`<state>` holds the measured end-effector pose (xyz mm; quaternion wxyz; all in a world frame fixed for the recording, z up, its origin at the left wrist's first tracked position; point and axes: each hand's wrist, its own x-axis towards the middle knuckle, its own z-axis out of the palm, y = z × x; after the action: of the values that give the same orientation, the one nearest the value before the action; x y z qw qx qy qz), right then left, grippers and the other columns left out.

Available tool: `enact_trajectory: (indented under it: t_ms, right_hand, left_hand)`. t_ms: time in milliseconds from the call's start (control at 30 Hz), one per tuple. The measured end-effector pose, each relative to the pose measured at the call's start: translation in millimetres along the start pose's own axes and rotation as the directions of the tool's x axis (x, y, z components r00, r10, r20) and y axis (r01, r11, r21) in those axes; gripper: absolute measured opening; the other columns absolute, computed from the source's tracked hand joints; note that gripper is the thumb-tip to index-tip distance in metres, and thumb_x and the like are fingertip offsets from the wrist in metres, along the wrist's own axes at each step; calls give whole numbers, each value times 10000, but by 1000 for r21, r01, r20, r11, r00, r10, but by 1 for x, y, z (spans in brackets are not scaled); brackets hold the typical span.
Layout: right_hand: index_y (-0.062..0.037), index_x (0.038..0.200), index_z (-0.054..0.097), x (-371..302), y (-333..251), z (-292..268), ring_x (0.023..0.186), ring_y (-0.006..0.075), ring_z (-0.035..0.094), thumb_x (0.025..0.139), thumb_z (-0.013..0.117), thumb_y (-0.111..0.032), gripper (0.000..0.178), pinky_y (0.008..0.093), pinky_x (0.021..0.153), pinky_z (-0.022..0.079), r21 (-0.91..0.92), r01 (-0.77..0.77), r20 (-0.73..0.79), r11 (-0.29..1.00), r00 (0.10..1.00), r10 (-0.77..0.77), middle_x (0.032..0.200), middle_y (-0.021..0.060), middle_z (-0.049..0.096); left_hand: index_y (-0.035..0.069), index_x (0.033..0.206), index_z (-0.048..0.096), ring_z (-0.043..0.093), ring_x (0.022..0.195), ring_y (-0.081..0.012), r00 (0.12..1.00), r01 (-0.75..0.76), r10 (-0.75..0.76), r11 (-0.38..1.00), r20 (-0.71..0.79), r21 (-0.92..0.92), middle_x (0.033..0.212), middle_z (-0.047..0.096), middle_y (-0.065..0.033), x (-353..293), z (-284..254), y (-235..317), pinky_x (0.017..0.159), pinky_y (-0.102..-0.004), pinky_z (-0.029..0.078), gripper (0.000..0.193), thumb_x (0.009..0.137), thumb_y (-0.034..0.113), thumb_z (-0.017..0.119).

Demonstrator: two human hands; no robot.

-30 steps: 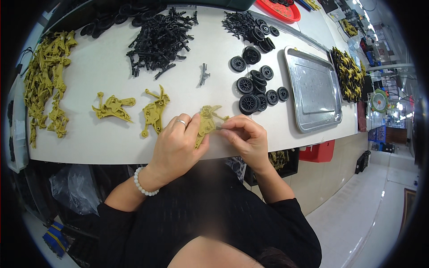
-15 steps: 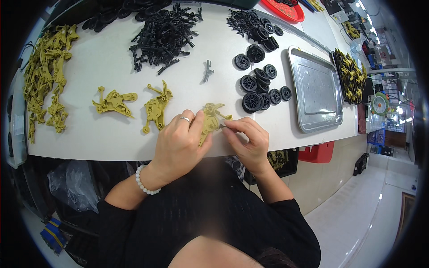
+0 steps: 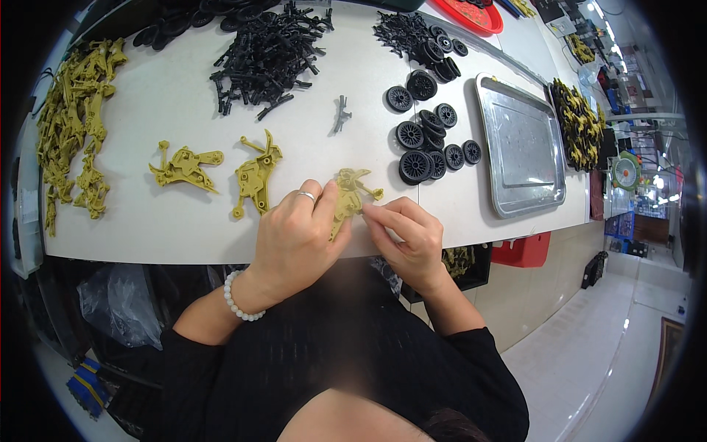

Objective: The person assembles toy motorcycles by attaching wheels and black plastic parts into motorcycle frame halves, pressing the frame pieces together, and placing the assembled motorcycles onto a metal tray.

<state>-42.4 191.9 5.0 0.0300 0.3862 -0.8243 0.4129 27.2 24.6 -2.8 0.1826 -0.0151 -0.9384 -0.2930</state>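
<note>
My left hand (image 3: 294, 228), with a ring and a white bead bracelet, holds a yellow plastic toy motorcycle body half (image 3: 347, 193) just over the front edge of the table. My right hand (image 3: 409, 239) pinches thumb and index finger together against the right side of that body. Its fingertips almost wholly hide the small dark piece between them. Left of my hands lie two more yellow body halves, one upright (image 3: 255, 179) and one slanting (image 3: 185, 168). A single dark forked part (image 3: 341, 116) rests alone beyond my hands.
Yellow parts (image 3: 77, 129) are heaped at the far left. Behind are a pile of black forked parts (image 3: 265, 59) and smaller black pieces (image 3: 398, 35). Black spoked wheels (image 3: 416, 167), a metal tray (image 3: 519, 147) and black-yellow assemblies (image 3: 576, 125) lie to the right. A red tray (image 3: 475, 16) stands farther back.
My right fingertips have closed in against the yellow body, covering the small dark piece that showed between them before. The left hand stays nearly in place.
</note>
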Motion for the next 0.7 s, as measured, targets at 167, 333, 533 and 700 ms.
enact_trajectory:
  t_ms: [167, 333, 533, 700]
  right_hand:
    - [-65, 975, 689, -3, 0, 1, 582, 217, 576, 752, 694, -23, 227, 320, 518, 458, -59, 25, 44, 998, 999, -23, 732, 57, 588]
    - [-54, 994, 670, -2, -5, 0, 625, 222, 578, 757, 687, -20, 240, 338, 524, 456, -95, 29, 119, 995, 993, -18, 759, 64, 572]
    - [-43, 1005, 662, -2, -4, 2, 661, 237, 586, 771, 683, -24, 236, 350, 558, 471, -82, 4, 133, 997, 991, 7, 795, 68, 585]
    - [-37, 1013, 657, 15, 1, -10, 699, 239, 610, 781, 708, -76, 241, 343, 586, 484, 53, -81, 205, 995, 976, 68, 806, 91, 599]
  left_hand:
    - [-76, 1082, 619, 595, 656, -240, 999, -34, 34, 999, 25, 5, 868, 559, -114, -1, 2, -2, 556, -331, 494, 441, 709, 124, 742]
    - [-85, 1082, 613, 592, 631, -237, 998, -48, 46, 998, 53, 39, 871, 560, -115, -1, 3, -1, 544, -329, 493, 444, 715, 129, 742]
    - [-89, 1097, 603, 593, 650, -239, 997, -69, 66, 996, 47, 64, 885, 558, -115, 1, 2, -3, 557, -327, 494, 447, 724, 119, 736]
    - [-62, 1121, 602, 590, 737, -250, 1000, -10, 10, 1000, 26, 22, 920, 551, -118, 4, -4, -6, 631, -337, 495, 437, 730, 90, 726]
